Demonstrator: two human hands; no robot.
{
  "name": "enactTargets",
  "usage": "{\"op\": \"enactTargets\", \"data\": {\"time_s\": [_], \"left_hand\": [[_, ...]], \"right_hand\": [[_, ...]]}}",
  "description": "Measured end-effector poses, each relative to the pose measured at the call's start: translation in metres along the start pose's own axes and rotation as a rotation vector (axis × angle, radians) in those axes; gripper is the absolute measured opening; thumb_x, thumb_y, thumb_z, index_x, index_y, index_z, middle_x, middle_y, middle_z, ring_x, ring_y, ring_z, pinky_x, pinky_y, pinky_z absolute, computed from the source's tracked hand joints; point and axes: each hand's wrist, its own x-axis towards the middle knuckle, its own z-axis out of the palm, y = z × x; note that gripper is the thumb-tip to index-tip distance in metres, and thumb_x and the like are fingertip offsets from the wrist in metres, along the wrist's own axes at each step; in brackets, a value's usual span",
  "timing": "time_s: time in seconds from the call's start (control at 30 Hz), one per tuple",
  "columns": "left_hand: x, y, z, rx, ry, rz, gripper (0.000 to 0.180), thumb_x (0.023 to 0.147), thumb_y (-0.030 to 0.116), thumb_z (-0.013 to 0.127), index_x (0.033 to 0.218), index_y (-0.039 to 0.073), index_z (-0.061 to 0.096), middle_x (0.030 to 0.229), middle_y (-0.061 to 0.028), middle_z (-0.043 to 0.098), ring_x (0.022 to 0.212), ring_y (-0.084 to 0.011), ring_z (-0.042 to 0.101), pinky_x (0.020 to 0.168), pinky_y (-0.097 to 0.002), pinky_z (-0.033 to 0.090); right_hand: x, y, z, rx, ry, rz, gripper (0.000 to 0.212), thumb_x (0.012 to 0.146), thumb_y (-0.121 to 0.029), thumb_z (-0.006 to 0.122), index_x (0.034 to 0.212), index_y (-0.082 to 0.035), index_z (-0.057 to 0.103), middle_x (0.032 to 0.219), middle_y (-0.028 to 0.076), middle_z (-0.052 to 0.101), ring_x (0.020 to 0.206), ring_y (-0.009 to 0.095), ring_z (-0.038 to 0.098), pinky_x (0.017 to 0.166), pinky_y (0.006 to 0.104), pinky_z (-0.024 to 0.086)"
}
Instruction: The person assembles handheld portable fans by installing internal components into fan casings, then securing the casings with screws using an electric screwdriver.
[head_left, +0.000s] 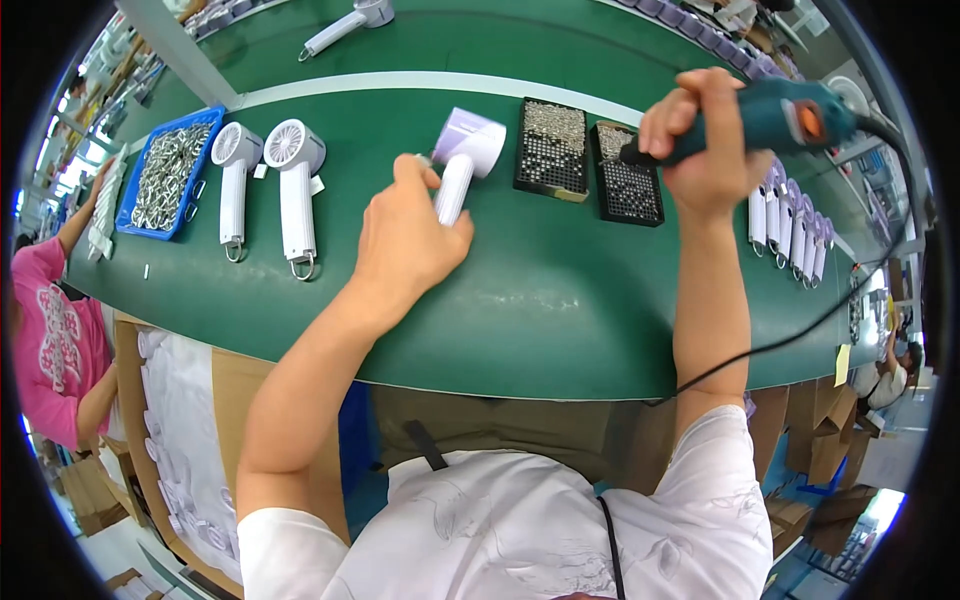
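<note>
A white handheld fan (478,143) with a lavender head is gripped in my left hand (400,238), over the middle of the green table. The fan's head points away from me, and my fingers hide part of its handle. My right hand (712,150) is wrapped round a teal electric screwdriver (785,115) with an orange switch. Its dark nose points left, above the right-hand black screw tray (632,212); whether the tip touches a screw cannot be seen. Beside it lies a second black screw tray (555,186), its far part filled with small screws.
Two white handheld fans (296,180) with ring loops lie at left, beside a blue tray (150,231) of metal clips. Several more fans (787,232) lie in a row at right. The screwdriver's black cord (830,310) loops over my right arm. Another person (62,340) is at far left.
</note>
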Motion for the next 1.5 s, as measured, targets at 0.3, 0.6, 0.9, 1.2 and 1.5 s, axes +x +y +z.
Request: {"op": "enactTargets", "data": {"time_s": [0.3,0.6,0.9,1.2,1.5], "left_hand": [[-0.041,0.023,0.01,0.258,-0.092,-0.011,0.063,0.081,0.035,0.082,0.12,-0.006,0.053,0.107,-0.0286,0.066,0.094,-0.0428,0.069,0.081,-0.047,0.056],[-0.023,0.029,-0.026,0.23,-0.037,0.059,0.048,0.074,0.042,0.09,0.075,-0.002,0.071,0.059,-0.0124,0.063,0.056,-0.033,0.066,0.06,-0.0417,0.055],[0.066,-0.009,-0.019,-0.353,-0.356,0.454,0.074,0.069,0.023,0.092,0.135,0.006,0.065,0.126,-0.0123,0.072,0.111,-0.0248,0.069,0.1,-0.0403,0.053],[0.07,-0.027,-0.01,-0.493,-0.545,0.306,0.061,0.077,0.013,0.087,0.133,0.003,0.067,0.126,-0.0113,0.071,0.112,-0.0183,0.067,0.1,-0.0343,0.052],[0.063,-0.037,-0.02,-0.493,-0.599,0.444,0.073,0.071,0.008,0.088,0.139,0.004,0.062,0.134,-0.0122,0.066,0.115,-0.0207,0.065,0.098,-0.0343,0.052]], "right_hand": [[-0.004,0.051,-0.011,-0.078,0.123,0.11,0.02,0.098,-0.013,0.069,0.095,0.007,0.065,0.064,0.008,0.059,0.045,0.018,0.057,0.045,0.035,0.048],[-0.006,0.058,-0.017,-0.045,0.165,0.169,0.021,0.097,-0.013,0.071,0.093,0.007,0.065,0.063,0.007,0.059,0.045,0.017,0.056,0.045,0.0344,0.048],[-0.006,0.061,-0.014,-0.11,0.127,0.169,0.019,0.098,-0.013,0.069,0.094,0.005,0.064,0.063,0.007,0.058,0.045,0.018,0.056,0.045,0.0363,0.048],[-0.005,0.062,-0.017,-0.114,0.129,0.129,0.02,0.099,-0.014,0.067,0.091,0.004,0.064,0.062,0.007,0.057,0.044,0.019,0.056,0.044,0.0374,0.048],[-0.009,0.06,-0.016,-0.12,0.14,0.12,0.021,0.099,-0.014,0.066,0.089,0.004,0.064,0.062,0.008,0.057,0.044,0.018,0.055,0.043,0.0365,0.047]]}}
